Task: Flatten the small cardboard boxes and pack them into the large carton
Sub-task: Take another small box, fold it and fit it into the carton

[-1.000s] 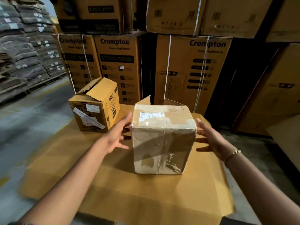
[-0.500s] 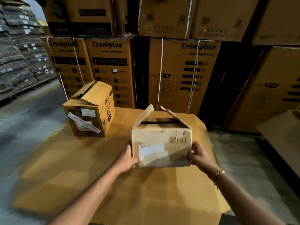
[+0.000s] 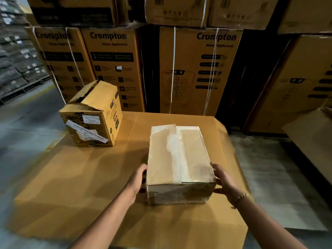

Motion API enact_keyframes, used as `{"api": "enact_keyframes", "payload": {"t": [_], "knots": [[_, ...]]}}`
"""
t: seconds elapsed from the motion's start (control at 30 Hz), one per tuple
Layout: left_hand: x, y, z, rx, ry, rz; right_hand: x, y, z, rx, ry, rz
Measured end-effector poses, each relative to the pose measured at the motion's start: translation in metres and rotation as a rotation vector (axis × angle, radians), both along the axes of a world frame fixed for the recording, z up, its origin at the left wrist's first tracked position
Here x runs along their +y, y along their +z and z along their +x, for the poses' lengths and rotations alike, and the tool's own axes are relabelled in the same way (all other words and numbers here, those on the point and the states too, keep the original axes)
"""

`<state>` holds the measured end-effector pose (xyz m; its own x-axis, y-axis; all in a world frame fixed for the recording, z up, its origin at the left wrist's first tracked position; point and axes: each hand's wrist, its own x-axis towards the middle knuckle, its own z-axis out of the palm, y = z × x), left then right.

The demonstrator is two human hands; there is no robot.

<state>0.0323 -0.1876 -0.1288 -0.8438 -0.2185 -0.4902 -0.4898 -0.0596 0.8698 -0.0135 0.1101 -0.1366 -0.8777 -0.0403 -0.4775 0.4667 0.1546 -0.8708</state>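
Note:
A small tape-wrapped cardboard box (image 3: pixel 177 159) lies on a wide flat cardboard sheet (image 3: pixel 89 186), its taped seam facing up. My left hand (image 3: pixel 137 178) grips its near left side. My right hand (image 3: pixel 223 178), with a bracelet on the wrist, grips its near right side. A second small yellow box (image 3: pixel 93 119) with white labels and loose top flaps stands on the sheet's far left part, apart from both hands.
Tall strapped Crompton cartons (image 3: pixel 197 69) are stacked close behind the sheet. A dark gap (image 3: pixel 251 78) opens between stacks at the right. Another cardboard sheet (image 3: pixel 312 133) juts in at the right edge. Grey concrete floor (image 3: pixel 269 177) lies on both sides, with stacked sacks (image 3: pixel 16 56) at far left.
The box stood upright between my apart hands, then both hands gripped it and tipped it over; now its taped seam faces up and it sits nearer to me.

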Motion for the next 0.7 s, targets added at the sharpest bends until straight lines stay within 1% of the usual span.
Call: {"api": "enact_keyframes", "payload": {"t": [0.07, 0.1, 0.17, 0.2, 0.27, 0.37, 0.5, 0.6, 0.7], "knots": [[0.01, 0.005, -0.012, -0.02, -0.121, -0.072, -0.014, 0.002, -0.013, -0.045, 0.048, 0.095], [0.014, -0.001, -0.021, -0.036, -0.134, -0.111, -0.021, 0.002, -0.018, -0.038, 0.043, 0.129], [0.026, -0.004, -0.03, -0.03, -0.086, -0.199, -0.027, 0.0, -0.024, 0.026, -0.017, 0.19], [0.032, -0.002, -0.03, 0.006, -0.048, -0.256, -0.026, 0.0, -0.024, 0.065, -0.04, 0.225], [0.046, -0.004, -0.031, 0.068, -0.037, -0.346, -0.014, 0.003, -0.018, 0.128, -0.079, 0.266], [0.074, -0.002, -0.031, 0.211, -0.11, -0.404, 0.02, 0.01, -0.004, 0.229, -0.143, 0.329], [0.128, 0.014, -0.05, 0.393, -0.212, -0.423, 0.079, 0.041, 0.007, 0.377, -0.259, 0.288], [0.187, 0.04, -0.066, 0.549, -0.293, -0.416, 0.136, 0.07, 0.015, 0.471, -0.34, 0.27], [0.258, 0.067, -0.08, 0.691, -0.335, -0.363, 0.206, 0.095, 0.023, 0.607, -0.441, 0.315]]}}
